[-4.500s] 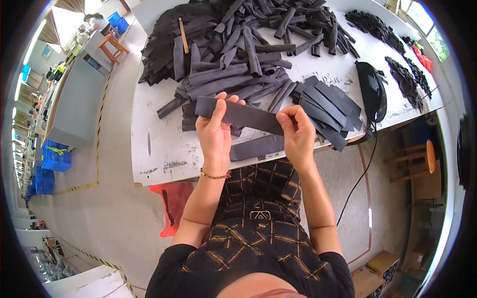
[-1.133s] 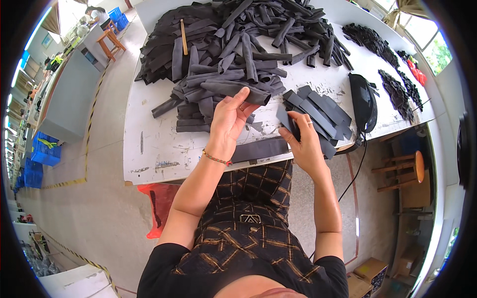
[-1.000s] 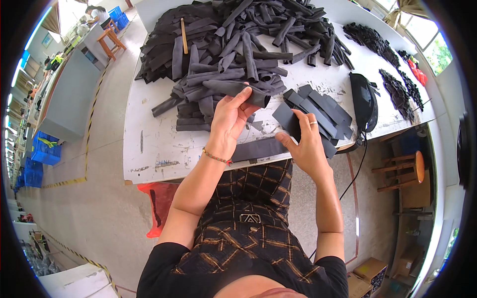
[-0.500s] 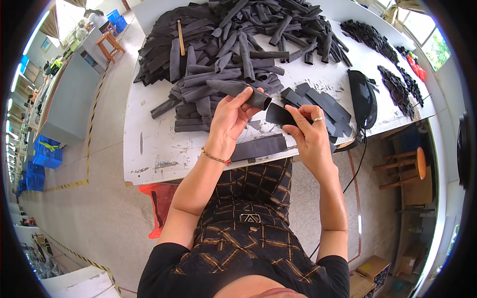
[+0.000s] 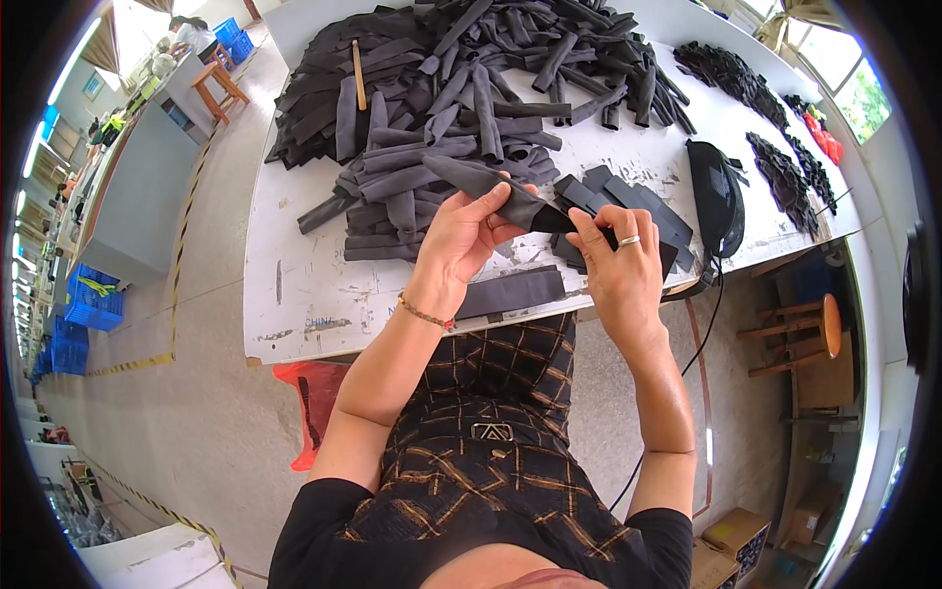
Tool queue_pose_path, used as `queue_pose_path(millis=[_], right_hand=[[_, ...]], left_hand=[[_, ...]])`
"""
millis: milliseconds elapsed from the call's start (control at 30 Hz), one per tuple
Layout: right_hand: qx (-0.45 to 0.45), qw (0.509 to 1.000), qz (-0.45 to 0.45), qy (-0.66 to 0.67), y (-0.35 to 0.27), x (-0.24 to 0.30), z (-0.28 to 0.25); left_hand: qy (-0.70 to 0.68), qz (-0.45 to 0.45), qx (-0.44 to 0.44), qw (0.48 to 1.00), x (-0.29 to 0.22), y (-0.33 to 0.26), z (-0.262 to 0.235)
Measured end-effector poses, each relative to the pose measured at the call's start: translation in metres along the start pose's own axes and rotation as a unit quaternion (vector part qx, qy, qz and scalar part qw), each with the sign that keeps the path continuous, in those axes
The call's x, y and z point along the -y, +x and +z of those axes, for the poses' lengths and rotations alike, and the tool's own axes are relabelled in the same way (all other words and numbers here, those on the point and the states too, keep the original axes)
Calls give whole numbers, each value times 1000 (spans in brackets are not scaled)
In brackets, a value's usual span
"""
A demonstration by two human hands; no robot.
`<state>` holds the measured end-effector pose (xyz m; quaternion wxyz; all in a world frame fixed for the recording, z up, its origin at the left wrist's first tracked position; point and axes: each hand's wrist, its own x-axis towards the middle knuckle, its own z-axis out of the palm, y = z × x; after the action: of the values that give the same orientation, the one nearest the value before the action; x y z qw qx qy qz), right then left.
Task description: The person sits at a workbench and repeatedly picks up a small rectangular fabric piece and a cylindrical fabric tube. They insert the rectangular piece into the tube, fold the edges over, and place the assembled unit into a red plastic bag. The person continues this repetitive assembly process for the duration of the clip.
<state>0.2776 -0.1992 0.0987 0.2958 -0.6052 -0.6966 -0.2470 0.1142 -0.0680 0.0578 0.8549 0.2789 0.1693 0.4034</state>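
Between the fingers and thumb of my left hand (image 5: 469, 232) is a dark grey fabric sleeve (image 5: 469, 180), its closed-looking end pointing up and left. My right hand (image 5: 622, 263) pinches a thin black flat strip (image 5: 669, 258), whose near end sticks out beside the palm. The strip's other end meets the sleeve's mouth and seems to be partly inside it. Just beyond my right hand lies a spread of similar black strips (image 5: 643, 201). A flat dark fabric piece (image 5: 512, 292) rests along the table's near edge, below my hands.
A large heap of dark fabric sleeves (image 5: 392, 133) covers the far left of the white table (image 5: 285, 294), with a wooden stick (image 5: 359, 79) on it. A black pouch-like thing (image 5: 716, 196) with a cord stands at right. A red bag (image 5: 319, 407) hangs below the near edge.
My right hand has brought the strip against the sleeve's mouth, and its front end is now hidden there. The sleeve has tilted and shifted slightly right in my left hand.
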Motion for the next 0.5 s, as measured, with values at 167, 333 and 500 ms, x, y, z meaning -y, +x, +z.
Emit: queue_pose_path(millis=[167, 333, 500], right_hand=[[-11, 1000, 0, -15, -1, 5, 7], [-38, 999, 29, 26, -4, 19, 18], [-40, 980, 68, 182, -13, 37, 30]], left_hand=[[51, 82, -32, 995, 9, -9, 17], [69, 205, -71, 974, 25, -23, 36], [15, 117, 50, 992, 26, -18, 38]])
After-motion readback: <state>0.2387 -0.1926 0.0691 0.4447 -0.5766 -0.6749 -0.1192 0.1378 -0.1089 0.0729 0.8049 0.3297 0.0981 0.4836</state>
